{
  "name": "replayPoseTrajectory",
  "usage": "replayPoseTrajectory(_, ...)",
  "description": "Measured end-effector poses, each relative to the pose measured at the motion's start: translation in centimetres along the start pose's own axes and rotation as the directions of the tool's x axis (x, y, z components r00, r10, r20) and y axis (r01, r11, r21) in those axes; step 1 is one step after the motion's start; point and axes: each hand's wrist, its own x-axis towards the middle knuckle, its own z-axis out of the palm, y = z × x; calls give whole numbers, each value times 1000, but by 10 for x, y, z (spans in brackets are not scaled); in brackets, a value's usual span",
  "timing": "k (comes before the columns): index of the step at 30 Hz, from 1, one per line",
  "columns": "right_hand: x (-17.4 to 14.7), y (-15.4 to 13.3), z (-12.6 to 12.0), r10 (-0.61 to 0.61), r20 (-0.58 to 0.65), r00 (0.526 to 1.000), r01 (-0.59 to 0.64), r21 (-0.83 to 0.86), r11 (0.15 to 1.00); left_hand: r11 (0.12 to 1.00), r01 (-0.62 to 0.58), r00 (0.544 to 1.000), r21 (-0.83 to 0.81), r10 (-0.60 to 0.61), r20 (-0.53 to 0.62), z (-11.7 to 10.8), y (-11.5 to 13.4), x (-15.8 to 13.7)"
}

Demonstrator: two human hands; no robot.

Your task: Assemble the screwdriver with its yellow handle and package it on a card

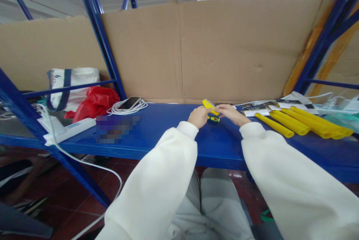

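My left hand (199, 116) and my right hand (229, 113) meet above the blue shelf top. Between them is a small flat yellow piece (209, 104) with a pale, metal-looking edge, tilted up to the left. The fingers of both hands are closed on it, and they hide part of it. Just below the fingers, a yellow-and-black tool (213, 119) with a dark opening lies on the blue surface. Its exact kind is too small to tell.
Several yellow tubes (303, 120) lie to the right, beside black-and-white printed packets (254, 110). On the left are a phone (131, 103) on a coiled white cable (114, 110), a red plastic bag (97, 100) and a white power strip (74, 129). Cardboard (224, 49) stands behind.
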Motion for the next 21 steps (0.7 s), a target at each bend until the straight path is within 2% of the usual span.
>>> replayPoseTrajectory(12,8,9,-3,-51,-86,995,48,-30,998,996,-22,998,91,16,64,4,6,-6)
replayPoseTrajectory(17,11,12,-7,-47,-82,996,47,-9,999,995,-44,995,86,36,91,5,7,-6)
replayPoseTrajectory(19,15,16,-12,-38,-115,993,41,24,999,997,-56,996,49,52,73,6,6,-5)
replayPoseTrajectory(21,19,22,-22,-15,-202,979,22,32,999,998,-66,997,-7,67,38,7,5,-3)
